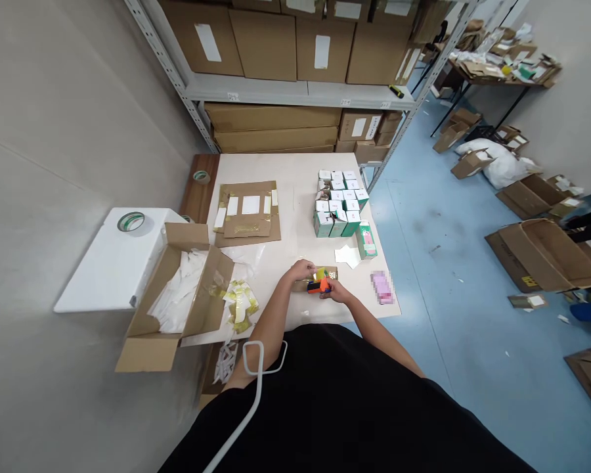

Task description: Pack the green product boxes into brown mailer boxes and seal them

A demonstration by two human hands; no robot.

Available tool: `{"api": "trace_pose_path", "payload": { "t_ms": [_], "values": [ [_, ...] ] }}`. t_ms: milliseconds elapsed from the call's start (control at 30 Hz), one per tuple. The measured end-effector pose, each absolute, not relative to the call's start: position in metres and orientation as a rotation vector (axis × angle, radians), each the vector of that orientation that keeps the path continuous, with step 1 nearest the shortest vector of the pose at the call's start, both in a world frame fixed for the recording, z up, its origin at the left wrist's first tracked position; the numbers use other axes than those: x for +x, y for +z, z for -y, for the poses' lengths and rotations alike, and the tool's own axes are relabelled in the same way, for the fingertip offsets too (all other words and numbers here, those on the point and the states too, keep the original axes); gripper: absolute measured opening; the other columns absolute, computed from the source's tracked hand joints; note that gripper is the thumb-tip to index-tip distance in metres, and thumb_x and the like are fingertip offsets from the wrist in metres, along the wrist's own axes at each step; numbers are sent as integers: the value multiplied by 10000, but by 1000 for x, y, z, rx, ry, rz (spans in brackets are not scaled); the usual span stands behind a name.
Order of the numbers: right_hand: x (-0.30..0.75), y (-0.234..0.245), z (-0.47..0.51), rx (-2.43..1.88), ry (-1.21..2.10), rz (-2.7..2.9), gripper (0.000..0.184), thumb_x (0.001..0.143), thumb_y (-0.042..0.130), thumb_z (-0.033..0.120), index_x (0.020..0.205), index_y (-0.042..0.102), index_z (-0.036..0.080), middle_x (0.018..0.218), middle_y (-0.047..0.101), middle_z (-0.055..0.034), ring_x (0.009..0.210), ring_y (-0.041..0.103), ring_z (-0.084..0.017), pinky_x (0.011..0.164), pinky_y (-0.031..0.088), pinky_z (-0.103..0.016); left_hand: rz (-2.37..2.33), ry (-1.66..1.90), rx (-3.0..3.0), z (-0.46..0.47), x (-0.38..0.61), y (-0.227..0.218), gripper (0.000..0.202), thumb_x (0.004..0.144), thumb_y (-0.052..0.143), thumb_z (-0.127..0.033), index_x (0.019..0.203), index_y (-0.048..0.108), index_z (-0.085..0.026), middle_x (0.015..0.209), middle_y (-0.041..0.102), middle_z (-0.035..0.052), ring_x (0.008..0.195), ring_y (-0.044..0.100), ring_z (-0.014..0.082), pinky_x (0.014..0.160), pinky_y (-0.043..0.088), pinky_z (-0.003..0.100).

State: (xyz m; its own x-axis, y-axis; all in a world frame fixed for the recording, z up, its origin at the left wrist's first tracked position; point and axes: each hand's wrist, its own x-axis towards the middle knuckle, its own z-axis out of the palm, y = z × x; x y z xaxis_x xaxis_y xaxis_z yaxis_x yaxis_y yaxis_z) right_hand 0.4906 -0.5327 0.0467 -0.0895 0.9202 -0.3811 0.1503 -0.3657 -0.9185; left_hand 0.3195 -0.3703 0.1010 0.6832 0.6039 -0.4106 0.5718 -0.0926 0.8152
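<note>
My left hand (301,269) rests curled on the left end of a small brown cardboard parcel (331,273) near the front edge of the white table (295,171). My right hand (333,291) is closed round an orange and blue tape dispenser (318,286) pressed against the parcel's front side. Yellowish tape shows on the parcel's top. A white paper slip (347,256) lies just behind the parcel.
A block of several green and white small boxes (339,203) stands at the table's right, one (366,239) lying apart. Flattened cardboard (249,211) lies mid-left. An open carton (177,295) with white bags, tape scraps (240,307), tape rolls (131,221), shelving with cartons behind.
</note>
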Motion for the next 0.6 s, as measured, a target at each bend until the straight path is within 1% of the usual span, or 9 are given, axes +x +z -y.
{"api": "trace_pose_path", "payload": {
  "t_ms": [133,167,233,333,433,500,600],
  "values": [
    [492,52,531,-1479,1555,1156,533,561,920,437,981,661,234,896,661,5,852,623,-222,826,539,-387,-933,42,1667,370,320,101,400,857,647,-552,780,805,-193,876,789,57,857,692,216,824,523,283],
    [492,54,530,-1473,1552,1165,530,563,920,421,991,669,234,920,669,-2,871,627,-229,835,540,-392,-921,35,1644,370,320,101,443,863,641,-588,786,806,-185,876,789,63,859,695,219,820,522,283],
    [493,57,529,-1463,1550,1179,521,575,918,389,1012,682,232,963,684,-14,914,639,-246,859,547,-407,-894,30,1634,368,318,103,474,829,680,-631,797,808,-176,866,788,59,856,696,223,802,519,285],
    [494,61,525,-1461,1559,1193,524,604,916,361,1062,695,231,1029,707,-35,986,658,-272,899,555,-430,-865,65,1687,365,313,105,403,767,755,-574,819,822,-180,877,796,41,882,698,228,809,517,294],
    [496,66,522,-1471,1538,1213,582,620,929,384,1135,699,244,1111,720,-49,1062,662,-291,962,543,-453,-873,127,1722,363,311,106,311,788,727,-475,860,846,-197,939,811,42,942,708,233,870,527,309],
    [498,71,520,-1466,1527,1231,607,655,920,448,1184,693,256,1145,721,-41,1095,660,-289,1010,521,-456,-890,187,1746,363,311,105,287,807,702,-439,883,858,-210,987,809,48,968,711,230,898,532,308],
    [501,79,519,-1504,1490,1252,556,758,844,571,1196,693,264,1127,725,-32,1078,663,-273,1020,506,-440,-922,266,1778,366,312,103,270,831,674,-410,890,866,-230,988,801,44,965,716,221,910,536,305]
  ]
}}
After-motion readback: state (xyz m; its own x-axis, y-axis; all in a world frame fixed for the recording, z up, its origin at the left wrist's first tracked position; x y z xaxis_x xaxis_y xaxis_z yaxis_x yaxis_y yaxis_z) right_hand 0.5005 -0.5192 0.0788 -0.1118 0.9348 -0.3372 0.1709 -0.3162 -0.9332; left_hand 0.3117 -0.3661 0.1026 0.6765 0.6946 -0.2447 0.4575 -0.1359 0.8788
